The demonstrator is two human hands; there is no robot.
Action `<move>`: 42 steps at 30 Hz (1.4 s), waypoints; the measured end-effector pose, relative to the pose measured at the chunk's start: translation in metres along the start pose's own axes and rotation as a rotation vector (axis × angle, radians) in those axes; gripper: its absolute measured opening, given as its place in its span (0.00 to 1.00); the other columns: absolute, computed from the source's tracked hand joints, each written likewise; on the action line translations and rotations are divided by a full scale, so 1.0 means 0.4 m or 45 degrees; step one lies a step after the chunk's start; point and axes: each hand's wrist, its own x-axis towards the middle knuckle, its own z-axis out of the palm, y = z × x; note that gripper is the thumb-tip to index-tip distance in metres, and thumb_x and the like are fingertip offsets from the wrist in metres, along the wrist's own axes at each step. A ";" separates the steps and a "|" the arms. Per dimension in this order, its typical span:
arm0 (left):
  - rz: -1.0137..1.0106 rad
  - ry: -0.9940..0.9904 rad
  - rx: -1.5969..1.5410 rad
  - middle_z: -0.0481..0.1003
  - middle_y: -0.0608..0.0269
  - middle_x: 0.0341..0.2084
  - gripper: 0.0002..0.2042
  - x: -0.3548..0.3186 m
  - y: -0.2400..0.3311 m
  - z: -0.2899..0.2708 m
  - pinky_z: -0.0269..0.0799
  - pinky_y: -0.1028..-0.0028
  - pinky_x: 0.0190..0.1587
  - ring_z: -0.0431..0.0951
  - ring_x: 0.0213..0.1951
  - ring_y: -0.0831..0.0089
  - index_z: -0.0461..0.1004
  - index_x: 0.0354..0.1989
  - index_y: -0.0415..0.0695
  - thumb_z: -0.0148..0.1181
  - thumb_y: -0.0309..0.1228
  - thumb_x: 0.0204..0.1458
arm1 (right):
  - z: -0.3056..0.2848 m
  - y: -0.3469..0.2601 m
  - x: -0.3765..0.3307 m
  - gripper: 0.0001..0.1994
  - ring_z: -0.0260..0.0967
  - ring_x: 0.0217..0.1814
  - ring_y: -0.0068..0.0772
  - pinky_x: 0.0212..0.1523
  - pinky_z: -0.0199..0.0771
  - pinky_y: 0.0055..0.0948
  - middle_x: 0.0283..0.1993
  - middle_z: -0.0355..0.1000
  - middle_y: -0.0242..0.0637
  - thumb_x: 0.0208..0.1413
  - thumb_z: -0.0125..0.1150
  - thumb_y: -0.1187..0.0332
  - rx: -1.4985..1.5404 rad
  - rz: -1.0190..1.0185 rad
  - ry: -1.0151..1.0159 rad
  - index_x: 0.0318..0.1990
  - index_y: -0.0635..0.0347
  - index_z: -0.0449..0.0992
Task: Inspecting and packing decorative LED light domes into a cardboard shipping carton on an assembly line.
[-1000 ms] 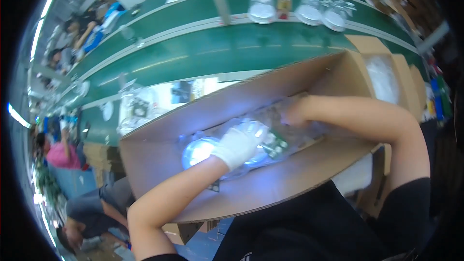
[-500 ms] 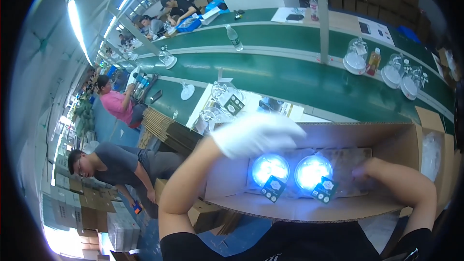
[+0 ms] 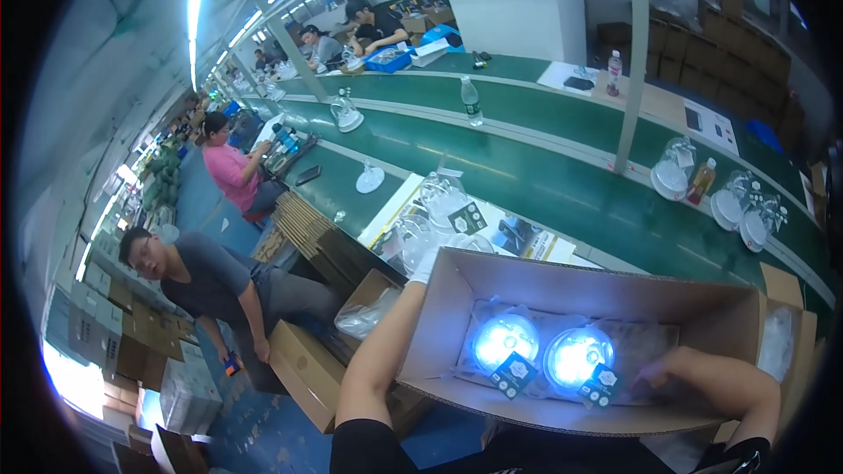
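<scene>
An open cardboard box lies in front of me. Inside it, two round lamps glow blue, side by side in clear wrapping with black tags: the left lamp and the right lamp. My right hand is bare and rests inside the box just right of the right lamp, fingers apart on the packaging. My left hand, in a white glove, reaches past the box's left wall to clear-bagged lamps on the table. The box flap hides most of that hand.
A long green conveyor runs behind the box, with more bagged lamps, bottles and a grey pole. A person in grey crouches at lower left among cardboard boxes. A person in pink and others work farther back.
My gloved left hand has come up out of the box and gone left to the bagged lamps on the table. My right hand stays in the box. My view has swung left and up.
</scene>
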 end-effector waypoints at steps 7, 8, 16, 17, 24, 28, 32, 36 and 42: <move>-0.084 0.009 0.148 0.78 0.48 0.39 0.14 0.059 0.018 0.080 0.76 0.61 0.44 0.81 0.42 0.53 0.75 0.51 0.42 0.58 0.28 0.55 | -0.067 0.024 -0.010 0.29 0.70 0.61 0.48 0.55 0.73 0.43 0.65 0.67 0.49 0.51 0.55 0.71 -0.037 0.164 0.172 0.64 0.45 0.71; -0.084 -0.003 0.161 0.78 0.48 0.39 0.14 0.059 0.015 0.085 0.76 0.61 0.43 0.81 0.42 0.53 0.75 0.51 0.43 0.58 0.28 0.55 | -0.055 0.023 -0.017 0.28 0.70 0.61 0.48 0.54 0.73 0.43 0.65 0.67 0.49 0.51 0.55 0.71 -0.021 0.192 0.195 0.64 0.45 0.71; -0.091 -0.035 0.294 0.77 0.47 0.37 0.15 0.064 -0.022 0.114 0.76 0.58 0.41 0.81 0.40 0.52 0.74 0.50 0.44 0.58 0.28 0.54 | -0.023 0.048 -0.044 0.25 0.73 0.58 0.49 0.53 0.74 0.44 0.62 0.70 0.48 0.54 0.54 0.69 0.041 0.396 0.390 0.61 0.47 0.73; -0.012 0.089 0.312 0.77 0.47 0.34 0.12 0.093 -0.039 0.079 0.76 0.57 0.38 0.81 0.37 0.50 0.72 0.48 0.44 0.56 0.28 0.54 | -0.023 0.045 -0.044 0.24 0.73 0.58 0.49 0.52 0.74 0.44 0.62 0.71 0.48 0.54 0.54 0.68 0.030 0.409 0.399 0.61 0.47 0.73; 0.544 0.599 0.262 0.72 0.49 0.31 0.04 0.264 0.190 -0.209 0.74 0.55 0.32 0.77 0.33 0.47 0.70 0.40 0.47 0.50 0.29 0.61 | -0.188 -0.157 -0.315 0.19 0.75 0.50 0.51 0.51 0.75 0.46 0.52 0.77 0.44 0.63 0.53 0.52 -0.085 0.128 0.441 0.52 0.53 0.79; 0.794 0.752 0.168 0.75 0.51 0.30 0.06 0.290 0.395 -0.381 0.75 0.59 0.34 0.78 0.34 0.48 0.72 0.41 0.46 0.55 0.22 0.57 | -0.306 -0.372 -0.659 0.15 0.79 0.42 0.38 0.45 0.78 0.34 0.43 0.80 0.43 0.66 0.55 0.59 0.391 -0.498 1.352 0.51 0.57 0.78; 0.961 0.825 -0.033 0.77 0.60 0.27 0.11 0.271 0.601 -0.478 0.74 0.74 0.32 0.78 0.28 0.71 0.75 0.42 0.41 0.55 0.14 0.53 | -0.319 -0.402 -0.679 0.23 0.74 0.54 0.37 0.44 0.82 0.37 0.61 0.68 0.44 0.69 0.50 0.58 1.457 -0.880 1.719 0.67 0.58 0.61; 0.833 0.647 -0.460 0.75 0.70 0.27 0.09 0.222 0.797 -0.424 0.68 0.83 0.29 0.71 0.25 0.86 0.76 0.42 0.40 0.56 0.15 0.55 | -0.304 -0.413 -0.653 0.43 0.49 0.76 0.47 0.64 0.68 0.55 0.75 0.51 0.44 0.62 0.32 0.31 2.017 -1.443 1.474 0.75 0.52 0.42; 0.732 0.464 -0.894 0.75 0.71 0.29 0.07 0.155 0.975 -0.307 0.69 0.84 0.32 0.71 0.29 0.88 0.74 0.42 0.39 0.54 0.17 0.58 | -0.169 -0.531 -0.643 0.46 0.44 0.79 0.46 0.76 0.45 0.50 0.78 0.44 0.40 0.60 0.24 0.27 2.124 -1.554 1.923 0.76 0.50 0.41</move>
